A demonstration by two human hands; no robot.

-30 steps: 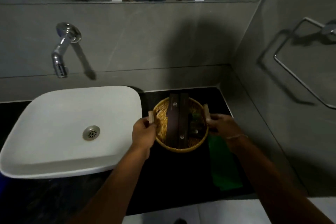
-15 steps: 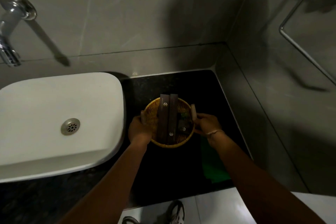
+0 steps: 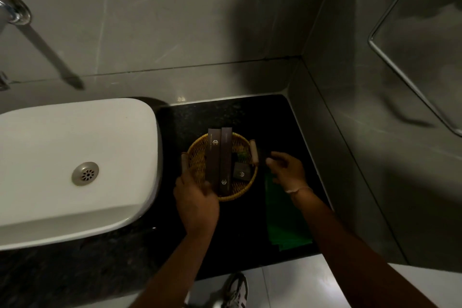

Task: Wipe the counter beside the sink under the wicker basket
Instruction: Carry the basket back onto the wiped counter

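A round wicker basket (image 3: 197,157) with two small wooden handles sits on the black counter (image 3: 225,112) just right of the white sink (image 3: 75,157). Two long dark brown boxes (image 3: 220,160) and a small dark box (image 3: 241,174) lie in it. My left hand (image 3: 197,200) grips the basket's near-left rim, thumb over the edge, just below the left handle. My right hand (image 3: 287,170) hovers just right of the right handle with fingers loosely apart, not touching it. A green cloth (image 3: 285,220) lies flat on the counter, partly under my right forearm.
A chrome tap (image 3: 12,12) sticks out of the grey wall above the sink. The right wall carries a metal towel bar (image 3: 412,57) and stands close to the counter's right edge. Below the counter's front edge, a shoe (image 3: 235,292) shows on the pale floor.
My right hand has come off the basket's right handle. My left hand has slid from the left handle down to the near rim. The view has tilted down and to the right.
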